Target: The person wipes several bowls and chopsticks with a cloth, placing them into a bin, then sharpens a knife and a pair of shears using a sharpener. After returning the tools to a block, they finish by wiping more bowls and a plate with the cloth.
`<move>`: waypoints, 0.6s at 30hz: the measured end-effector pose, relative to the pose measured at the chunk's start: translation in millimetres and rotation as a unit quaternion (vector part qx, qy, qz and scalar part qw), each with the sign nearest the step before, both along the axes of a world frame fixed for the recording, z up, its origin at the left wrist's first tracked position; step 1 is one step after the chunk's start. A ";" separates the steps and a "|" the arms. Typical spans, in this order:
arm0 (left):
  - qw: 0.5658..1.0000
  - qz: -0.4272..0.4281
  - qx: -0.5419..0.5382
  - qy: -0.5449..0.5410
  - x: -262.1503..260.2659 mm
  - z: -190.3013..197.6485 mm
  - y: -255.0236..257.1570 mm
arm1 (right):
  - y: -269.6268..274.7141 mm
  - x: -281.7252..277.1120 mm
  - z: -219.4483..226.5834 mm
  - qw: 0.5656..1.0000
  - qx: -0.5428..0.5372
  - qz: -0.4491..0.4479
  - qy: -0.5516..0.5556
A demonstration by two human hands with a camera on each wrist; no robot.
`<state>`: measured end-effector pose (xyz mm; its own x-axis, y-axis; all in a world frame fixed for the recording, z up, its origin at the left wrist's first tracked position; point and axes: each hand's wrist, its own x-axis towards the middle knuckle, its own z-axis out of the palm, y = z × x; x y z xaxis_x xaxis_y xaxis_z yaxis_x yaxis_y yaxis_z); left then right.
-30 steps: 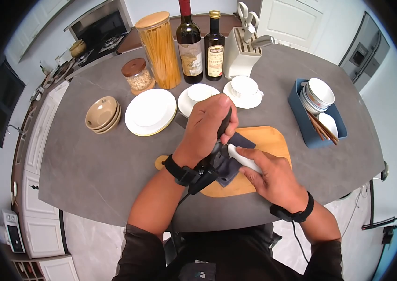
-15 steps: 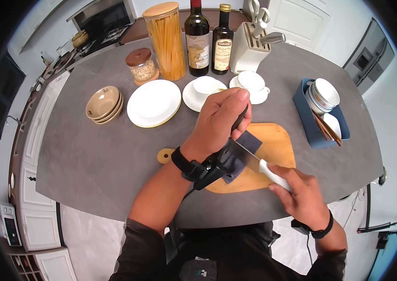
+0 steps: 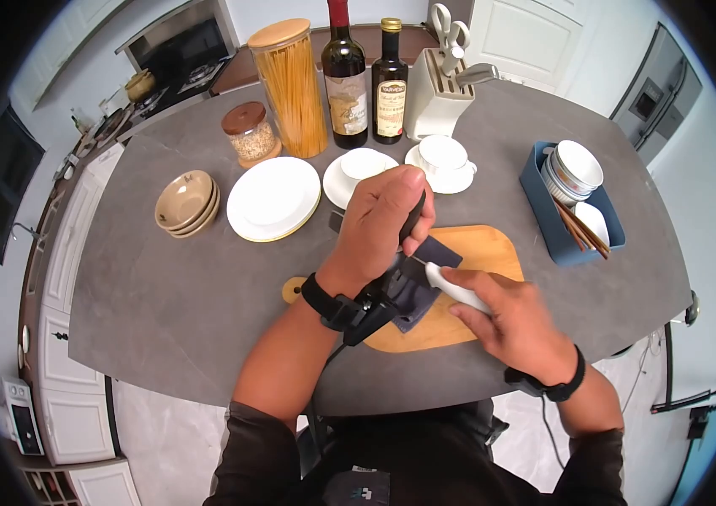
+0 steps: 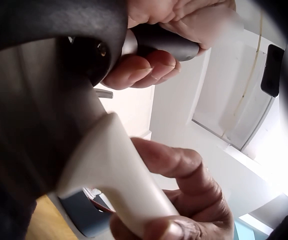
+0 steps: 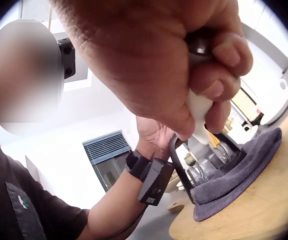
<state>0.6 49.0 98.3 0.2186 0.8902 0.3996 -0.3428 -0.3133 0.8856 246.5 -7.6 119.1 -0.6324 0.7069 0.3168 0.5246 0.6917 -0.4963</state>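
My left hand (image 3: 379,215) grips the black upright handle (image 3: 413,218) of what looks like a knife sharpener; its dark body is mostly hidden behind the hand and wrist in the head view. Beneath it lies a folded dark grey cloth (image 5: 239,177) on a wooden cutting board (image 3: 493,261). My right hand (image 3: 514,316) holds a knife by its white handle (image 3: 455,288), thumb and fingers around it. The blade runs into the sharpener, and in the left wrist view the handle's front end (image 4: 106,145) is close against the dark body.
White plates (image 3: 273,198) and cups on saucers (image 3: 444,160) stand beyond the board, with brown bowls (image 3: 185,202) to the left. Behind are a pasta jar (image 3: 290,93), two bottles (image 3: 346,84) and a knife block (image 3: 440,97). A blue basket (image 3: 556,232) holds bowls and chopsticks at right.
Half a second ago the knife was drawn back toward the lower right, with more blade showing. Now the right hand and handle are close to the sharpener again. The left hand keeps its grip.
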 end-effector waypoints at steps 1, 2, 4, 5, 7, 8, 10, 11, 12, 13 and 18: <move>1.000 -0.002 -0.001 -0.001 -0.9 0.4 0.8 | -3.6 5.5 7.2 1.000 -0.015 -0.007 -0.016; 1.000 0.001 -0.002 -0.004 -0.3 2.0 0.1 | -5.9 10.9 12.4 0.999 -0.029 -0.012 -0.032; 1.000 0.009 -0.021 -0.002 2.2 5.7 -2.8 | -10.8 21.0 14.9 0.998 -0.046 -0.007 -0.036; 0.999 0.016 -0.027 -0.004 2.4 6.7 -4.4 | -14.5 23.9 14.3 0.998 -0.049 -0.018 -0.032; 0.999 0.020 -0.034 0.005 0.9 7.4 -4.3 | -16.9 24.3 9.3 0.998 -0.054 -0.028 -0.025; 0.999 0.023 -0.038 0.006 -0.9 5.6 -3.5 | -14.0 19.3 6.4 0.998 -0.058 -0.025 -0.025; 0.999 0.022 -0.029 0.010 2.1 4.6 -1.6 | -5.7 3.4 0.7 0.999 -0.033 -0.024 0.009; 1.000 0.014 -0.024 0.005 1.8 3.8 -0.6 | 1.4 -5.5 -4.6 0.999 -0.033 -0.032 0.011; 1.000 0.008 -0.021 0.006 0.9 2.4 1.1 | 12.4 -15.8 -11.4 0.999 -0.039 -0.018 0.023; 1.000 0.011 -0.022 0.000 -0.6 0.6 1.9 | 19.1 -20.1 -14.6 0.998 -0.044 -0.002 0.035; 1.000 0.013 -0.017 0.014 2.2 4.6 -0.3 | 12.9 -17.0 -18.2 0.999 -0.013 -0.008 0.030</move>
<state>2.8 48.7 102.9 0.2063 0.9087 0.3629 -0.3103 -0.2910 0.9050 229.6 5.3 100.8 -0.6011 0.7260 0.3342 0.5049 0.6691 -0.5453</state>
